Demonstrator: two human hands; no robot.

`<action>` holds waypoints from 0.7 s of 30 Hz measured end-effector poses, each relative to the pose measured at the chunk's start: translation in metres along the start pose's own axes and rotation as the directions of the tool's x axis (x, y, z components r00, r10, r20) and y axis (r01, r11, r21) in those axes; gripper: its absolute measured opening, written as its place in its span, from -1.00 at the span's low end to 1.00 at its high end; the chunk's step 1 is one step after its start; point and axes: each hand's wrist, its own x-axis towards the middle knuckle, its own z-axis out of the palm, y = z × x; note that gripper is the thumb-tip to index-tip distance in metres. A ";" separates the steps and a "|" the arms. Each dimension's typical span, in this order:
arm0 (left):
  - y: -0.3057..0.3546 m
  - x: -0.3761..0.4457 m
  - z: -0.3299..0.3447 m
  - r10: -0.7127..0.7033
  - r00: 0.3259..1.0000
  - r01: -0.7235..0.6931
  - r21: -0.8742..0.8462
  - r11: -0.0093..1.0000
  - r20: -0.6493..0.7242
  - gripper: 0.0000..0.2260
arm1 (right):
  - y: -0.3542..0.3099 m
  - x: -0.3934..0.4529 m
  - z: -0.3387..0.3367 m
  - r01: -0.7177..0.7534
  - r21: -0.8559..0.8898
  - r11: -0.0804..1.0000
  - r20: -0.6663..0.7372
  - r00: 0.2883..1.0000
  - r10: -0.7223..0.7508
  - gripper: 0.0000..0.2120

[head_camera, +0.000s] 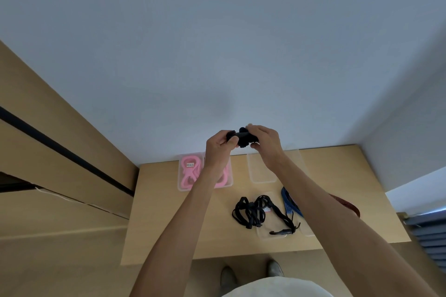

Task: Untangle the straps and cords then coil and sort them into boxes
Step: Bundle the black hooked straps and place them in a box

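Near the centre of the frame, both hands are raised in front of the pale wall, above the far edge of the wooden table [169, 236]. The left hand [220, 146] and the right hand [264, 140] each have their fingers curled round a small black bundle of cord [242, 138], which sits between them, gripped from either side. Below the hands, at the back of the table, a clear box [181, 187] holds coiled pink cords [189, 171]; the left forearm crosses over its right part. To the right of it, against the wall, stands a second clear box [263, 179]. Lower down, in the middle right of the frame, a loose heap of black straps [253, 211] lies on the table, partly over a clear lid or tray [272, 237] whose edges are hard to make out. Just right of the heap lies a blue strap [289, 202], and beyond the right forearm a brown strap [347, 205] shows near the table's right edge. At the bottom of the frame two shoes [275, 269] stand on the floor.
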 end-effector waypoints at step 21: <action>-0.002 -0.010 0.005 0.052 0.995 -0.040 0.137 0.990 -0.081 -0.92 | 0.003 -0.003 0.005 0.024 -0.291 0.956 -0.186 0.979 -0.081 -0.71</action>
